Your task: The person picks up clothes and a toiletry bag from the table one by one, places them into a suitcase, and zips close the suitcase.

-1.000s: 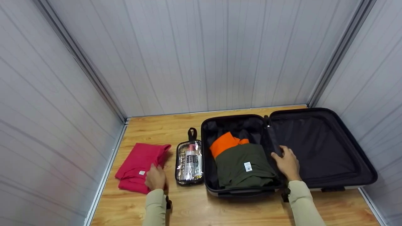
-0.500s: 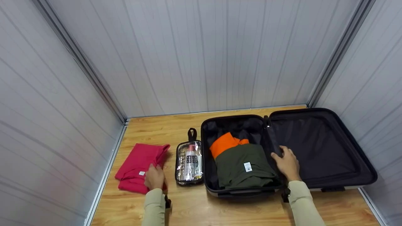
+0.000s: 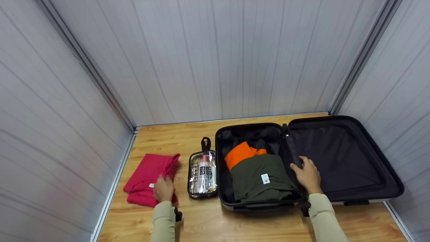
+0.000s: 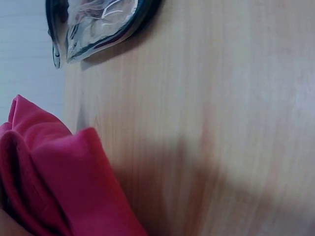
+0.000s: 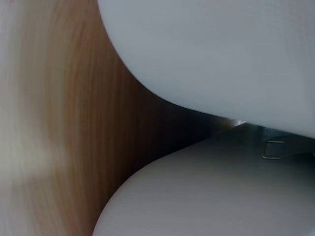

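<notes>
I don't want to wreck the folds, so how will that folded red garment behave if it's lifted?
The red garment will probably flop, as its edge near the left hand bunches into soft folds. Its layers may slip open, since nothing visible fastens them. It's likely light, looking like plain cloth.

From the head, looking forward and down from well above, facing the back wall [image 3: 215, 60] and taking in left hand [image 3: 164, 189] and right hand [image 3: 307, 175] together. From the left wrist, looking low across the floor [image 4: 211, 88], turned sideways, sitting close to the red cloth [image 4: 78, 177] and catching one end of the pouch [image 4: 108, 29]; sharing both with the head view. From the right wrist, facing the pale outer shells [image 5: 216, 54] of the suitcase [image 3: 339, 158] very near, sharing suitcase and floor.
</notes>
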Motion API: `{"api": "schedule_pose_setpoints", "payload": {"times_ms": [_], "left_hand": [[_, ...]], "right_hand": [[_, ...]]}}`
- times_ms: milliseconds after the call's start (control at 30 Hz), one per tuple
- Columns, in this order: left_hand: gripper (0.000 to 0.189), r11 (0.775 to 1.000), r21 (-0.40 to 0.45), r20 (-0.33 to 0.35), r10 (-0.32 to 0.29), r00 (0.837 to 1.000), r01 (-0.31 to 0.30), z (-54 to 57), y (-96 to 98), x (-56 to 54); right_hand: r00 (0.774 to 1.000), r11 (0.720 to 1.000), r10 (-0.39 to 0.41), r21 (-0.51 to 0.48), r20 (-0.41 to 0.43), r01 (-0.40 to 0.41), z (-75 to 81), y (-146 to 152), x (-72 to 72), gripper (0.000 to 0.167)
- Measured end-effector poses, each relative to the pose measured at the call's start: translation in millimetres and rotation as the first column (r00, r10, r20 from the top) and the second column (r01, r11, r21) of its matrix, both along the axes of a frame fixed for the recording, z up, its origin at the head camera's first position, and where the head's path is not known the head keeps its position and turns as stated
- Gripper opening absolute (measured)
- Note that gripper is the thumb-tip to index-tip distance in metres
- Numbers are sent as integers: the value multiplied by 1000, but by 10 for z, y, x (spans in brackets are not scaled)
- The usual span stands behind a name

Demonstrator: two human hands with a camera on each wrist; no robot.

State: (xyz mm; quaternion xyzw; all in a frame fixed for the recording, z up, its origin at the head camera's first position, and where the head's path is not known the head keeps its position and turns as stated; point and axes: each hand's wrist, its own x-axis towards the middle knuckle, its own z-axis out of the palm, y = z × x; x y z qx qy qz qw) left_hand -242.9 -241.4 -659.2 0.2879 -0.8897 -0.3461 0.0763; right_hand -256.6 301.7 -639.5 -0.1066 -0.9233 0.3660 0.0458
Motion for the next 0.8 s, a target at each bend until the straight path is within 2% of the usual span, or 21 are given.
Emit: {"api": "schedule_pose_setpoints", "payload": {"times_ms": [367, 800], "left_hand": [[47, 1000, 27, 22, -16, 1000, 15, 25, -57, -7], [45, 999, 38, -19, -14, 1000, 15, 66, -60, -15]], "right_hand": [[1000, 1000, 17, -18, 14, -17, 11, 4, 7, 67], [1000, 1000, 10, -10, 4, -10, 10, -2, 2, 66]]}}
